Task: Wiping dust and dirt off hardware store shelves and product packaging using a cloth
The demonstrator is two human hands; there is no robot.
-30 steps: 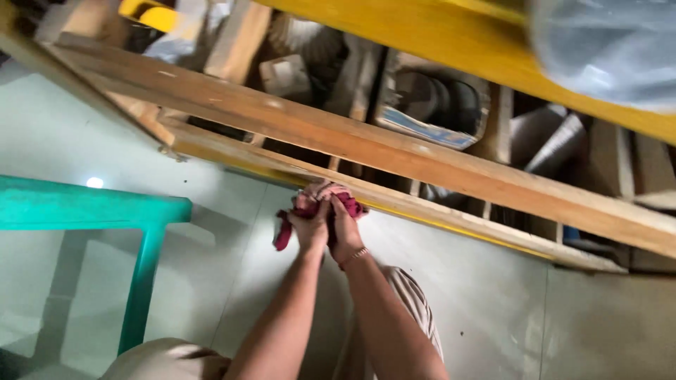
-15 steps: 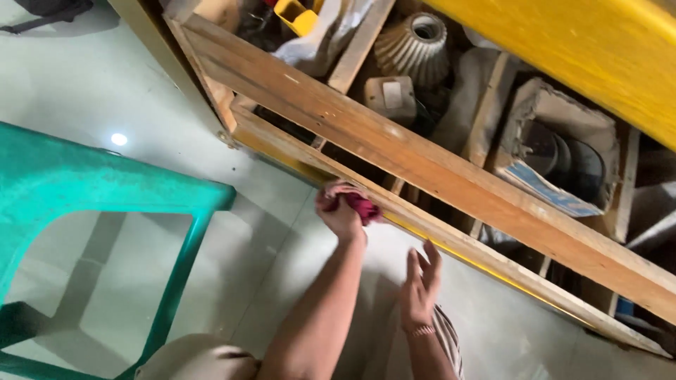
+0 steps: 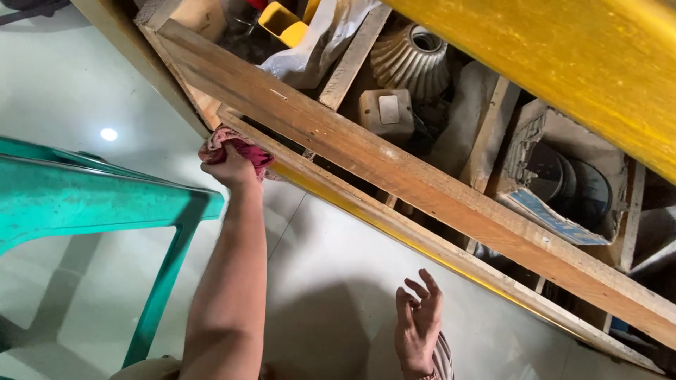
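My left hand (image 3: 229, 167) grips a crumpled red cloth (image 3: 236, 144) and presses it against the lower wooden rail (image 3: 451, 257) of a wooden shelf frame, near its left corner. My right hand (image 3: 419, 324) hangs free lower down over the pale floor, fingers spread and holding nothing, a short way below the rail's yellow edge.
A green plastic stool (image 3: 84, 204) stands at the left, close to my left arm. Behind the upper rail (image 3: 394, 162) the shelf holds a ribbed lamp shade (image 3: 412, 63), a beige switch box (image 3: 386, 112), yellow plastic pieces (image 3: 285, 24), a white bag and a torn carton. A yellow panel (image 3: 563, 63) spans the top right.
A second ago both hands held the cloth at the rail. The right hand has let go and dropped away; the left has slid the cloth leftward along the rail toward the corner.
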